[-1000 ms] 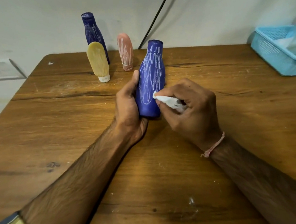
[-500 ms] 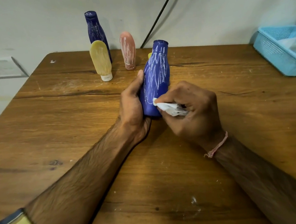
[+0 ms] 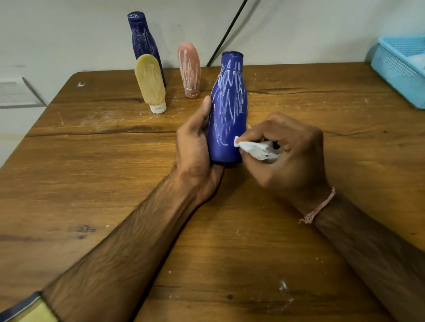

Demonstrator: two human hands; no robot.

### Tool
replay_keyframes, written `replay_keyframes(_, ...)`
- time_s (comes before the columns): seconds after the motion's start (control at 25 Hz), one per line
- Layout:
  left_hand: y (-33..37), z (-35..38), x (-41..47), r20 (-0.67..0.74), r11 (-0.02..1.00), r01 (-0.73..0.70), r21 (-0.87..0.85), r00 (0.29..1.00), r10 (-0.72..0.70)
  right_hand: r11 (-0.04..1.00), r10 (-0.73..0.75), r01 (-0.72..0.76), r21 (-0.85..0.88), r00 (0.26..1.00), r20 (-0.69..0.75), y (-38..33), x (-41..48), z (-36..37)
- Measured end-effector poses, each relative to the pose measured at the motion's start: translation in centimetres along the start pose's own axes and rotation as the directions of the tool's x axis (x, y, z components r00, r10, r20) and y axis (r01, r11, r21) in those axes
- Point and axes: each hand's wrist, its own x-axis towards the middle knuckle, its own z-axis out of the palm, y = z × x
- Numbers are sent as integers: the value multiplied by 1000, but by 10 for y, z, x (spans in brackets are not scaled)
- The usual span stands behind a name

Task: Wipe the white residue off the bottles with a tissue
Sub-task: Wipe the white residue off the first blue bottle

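Left grip [image 3: 194,147] curled round the bright blue bottle [image 3: 229,112] at worktop [image 3: 103,171] centre, right grip [image 3: 288,153] pinching one crumpled tissue [image 3: 254,150] against its lower side, three streaked bottles behind, dark blue bottle [image 3: 142,40], yellow bottle [image 3: 150,83], pink bottle [image 3: 189,69]

table [image 3: 119,175]: grained wood, scuffed | blue bottle [image 3: 229,117]: smooth, white-streaked | tissue [image 3: 255,149]: crumpled paper

Our left grip [image 3: 194,147] is wrapped round the low part of the blue bottle [image 3: 230,112], with the thumb pointing up along its side. Our right grip [image 3: 288,153] is curled, and it pinches the tissue [image 3: 254,149] against the bottle. Our bare left arm [image 3: 126,247] and right arm [image 3: 384,256] reach forward and slant in toward each other.
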Motion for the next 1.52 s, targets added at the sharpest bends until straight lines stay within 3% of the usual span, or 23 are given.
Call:
replay_keyframes(0.08, 1, -1, 0, 16, 1000, 12, -3, 1000, -12, 998, -57, 57, -3, 997, 41, -4, -2, 3)
replay_keyframes(0.24, 1, -3, 1, 36, 1000, 18, 19, 999, -18, 999, 38, -38, -11, 999, -25, -3, 0, 2)
replay_keyframes(0.36, 0, -4, 1, 46, 1000, 22, 20, 999, -22, 998, -54, 55, -4, 997, 63, -4, -3, 4)
replay_keyframes(0.52, 0, -3, 1, 49, 999, 22, 27, 999, -23, 1000, -5, 5, -18, 1000, -10, -4, -1, 3)
replay_keyframes(0.64, 0, -2, 0, 56, 999, 33, 0, 998, -33, 996, -83, 84, -11, 994, 74, -8, -4, 7)
replay_keyframes(0.8, 0, -2, 0, 66, 999, 18, 39, 998, -20, 999, 1, -3, -49, 1000, -28, -4, 0, 3)
replay_keyframes(0.96, 2, 0, -2, 56, 999, 44, 9, 997, -44, 995, -88, 90, -39, 994, 59, -10, -5, 10)
replay_keyframes(1.12, 1, 0, -2, 55, 999, 20, 47, 998, -22, 996, 26, -31, -81, 998, -60, 4, 0, 0)
replay_keyframes(1.32, 1, -1, -1, 67, 998, 67, 5, 996, -67, 987, -101, 102, -121, 995, 10, -5, -3, 9)
replay_keyframes(1.52, 1, 2, -2, 21, 999, 35, 21, 999, -35, 989, -3, -6, -148, 998, -66, 4, 1, 2)
